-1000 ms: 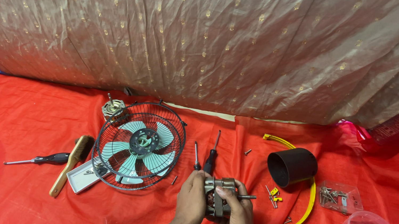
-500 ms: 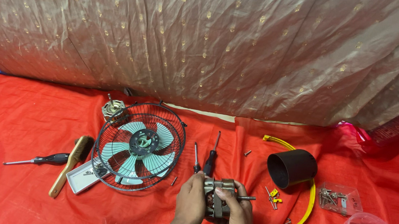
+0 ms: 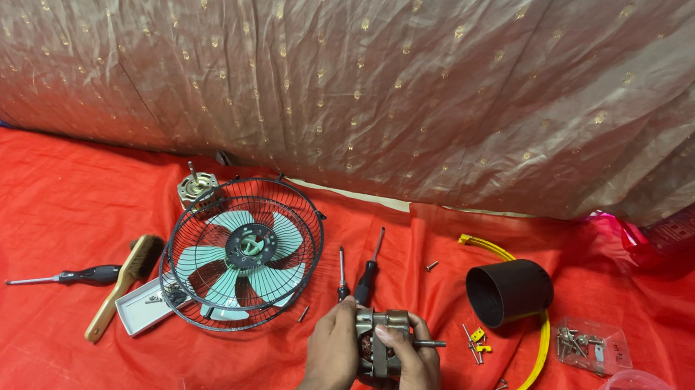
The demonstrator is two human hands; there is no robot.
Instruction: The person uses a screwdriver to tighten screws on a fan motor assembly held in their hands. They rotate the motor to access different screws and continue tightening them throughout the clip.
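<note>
Motor [image 3: 379,346] is held at lower centre of the frame in the head view, its shaft and long axis pointed toward the right edge. Left hand [image 3: 332,354] is closed on the motor's left side; right hand [image 3: 414,380] is wrapped around its right side. Both forearms are raised from the bottom edge. A caged fan [image 3: 243,252] is seen left of centre.
</note>
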